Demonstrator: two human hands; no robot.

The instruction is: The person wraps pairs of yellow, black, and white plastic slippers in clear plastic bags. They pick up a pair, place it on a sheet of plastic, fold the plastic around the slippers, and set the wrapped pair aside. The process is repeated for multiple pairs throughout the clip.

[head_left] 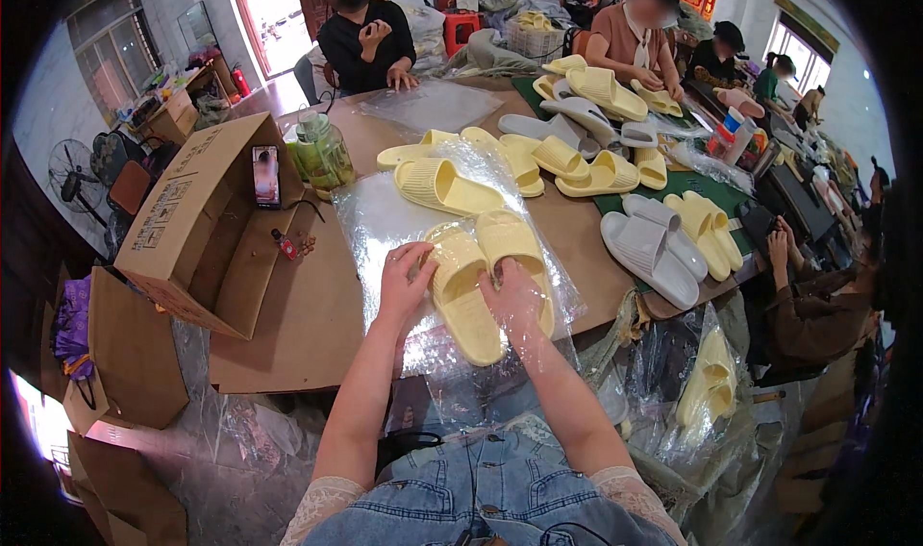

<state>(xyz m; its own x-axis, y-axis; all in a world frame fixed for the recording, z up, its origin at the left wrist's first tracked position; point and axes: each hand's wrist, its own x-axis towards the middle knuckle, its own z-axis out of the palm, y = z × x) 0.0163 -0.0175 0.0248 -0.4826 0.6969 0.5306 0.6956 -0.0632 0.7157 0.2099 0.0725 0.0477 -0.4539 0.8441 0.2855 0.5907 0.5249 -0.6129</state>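
While the left hand (406, 279) rests against the outer edge of the left yellow slipper (473, 323), the right hand (512, 294) reaches to the right yellow slipper (508, 236), its fingers at the strap opening. The left hand is half curled, thumb and fingers apart; whether it pinches anything, I cannot tell. The right hand is bent too, and its fingertips are partly hidden, so its hold is equally unclear. Both slippers lie side by side, toes toward the far side, on clear plastic bags (373, 227) at the near edge of the table (279, 354).

Just beyond them lies another yellow slipper (444, 187). To the left, an open cardboard box (192, 205) lies on its side, with a phone (266, 178) upright at it; a glass jar (324, 157) stands just to its right. Farther right, grey slippers (646, 253) rest near a yellow pair (710, 234). On the far side sits a person in black (370, 51).
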